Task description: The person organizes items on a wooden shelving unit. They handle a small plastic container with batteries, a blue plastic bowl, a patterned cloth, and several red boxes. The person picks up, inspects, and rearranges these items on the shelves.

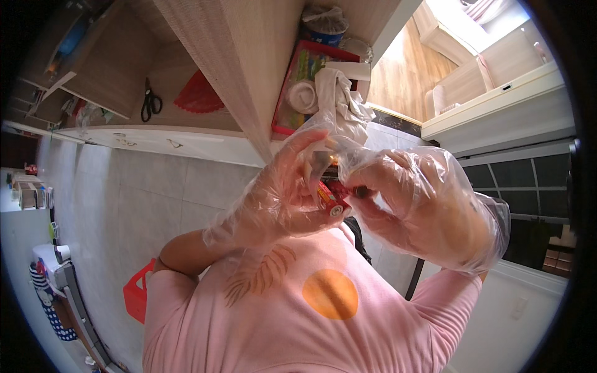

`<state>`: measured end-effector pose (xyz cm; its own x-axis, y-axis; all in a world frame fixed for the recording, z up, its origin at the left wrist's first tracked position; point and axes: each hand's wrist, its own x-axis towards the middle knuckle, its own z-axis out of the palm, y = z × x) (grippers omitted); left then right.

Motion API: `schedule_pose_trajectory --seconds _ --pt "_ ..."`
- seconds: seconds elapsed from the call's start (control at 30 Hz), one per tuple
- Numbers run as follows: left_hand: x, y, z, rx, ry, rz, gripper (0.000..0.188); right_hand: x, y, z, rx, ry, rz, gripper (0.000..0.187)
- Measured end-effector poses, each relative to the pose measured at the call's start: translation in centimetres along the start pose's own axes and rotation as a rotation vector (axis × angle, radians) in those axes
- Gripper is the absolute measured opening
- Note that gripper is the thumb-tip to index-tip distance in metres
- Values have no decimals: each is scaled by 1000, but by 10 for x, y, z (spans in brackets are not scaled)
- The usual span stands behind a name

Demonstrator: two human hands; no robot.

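Gripping a smooth red cylinder (333, 202), left hand (285, 191) in crinkled plastic (237, 216).

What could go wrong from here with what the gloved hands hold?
The loose plastic glove on the left hand could let the smooth red battery slip. The baggy film around the right hand might bunch up and hamper its fingers.

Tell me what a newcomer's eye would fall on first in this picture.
Probably the small red cylinder with a pale end at the centre, between the left hand and right hand, both in clear plastic gloves. Then the orange circle on the pink shirt below, and the black-handled scissors on the pale wooden shelf at upper left.
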<state>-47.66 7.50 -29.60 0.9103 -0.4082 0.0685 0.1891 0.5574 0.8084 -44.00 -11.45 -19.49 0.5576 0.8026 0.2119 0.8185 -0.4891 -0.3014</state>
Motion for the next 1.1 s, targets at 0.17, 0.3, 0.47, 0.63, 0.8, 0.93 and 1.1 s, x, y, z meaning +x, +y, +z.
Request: schedule_pose_trajectory --seconds 0.17,0.3,0.47,0.63,0.8,0.93,1.1 --pt "-2 1 3 -161 66 55 90 -1 -7 -4 -33 216 47 23" --pt "-5 5 2 -117 45 12 92 -2 -10 -6 47 243 51 26" --pt "-4 1 5 -78 57 81 92 -2 -9 -5 -66 186 1 29" --pt "-6 4 4 14 81 47 92 4 -11 -2 -199 108 -16 27" --pt "-4 8 -1 -116 94 -44 84 17 -7 -4 55 217 38 18" --pt "-1 20 -4 -273 55 -293 79 19 -2 -4 189 210 81 15" --pt "0 21 -8 -301 2 -349 75 17 1 -10 240 70 226 25"
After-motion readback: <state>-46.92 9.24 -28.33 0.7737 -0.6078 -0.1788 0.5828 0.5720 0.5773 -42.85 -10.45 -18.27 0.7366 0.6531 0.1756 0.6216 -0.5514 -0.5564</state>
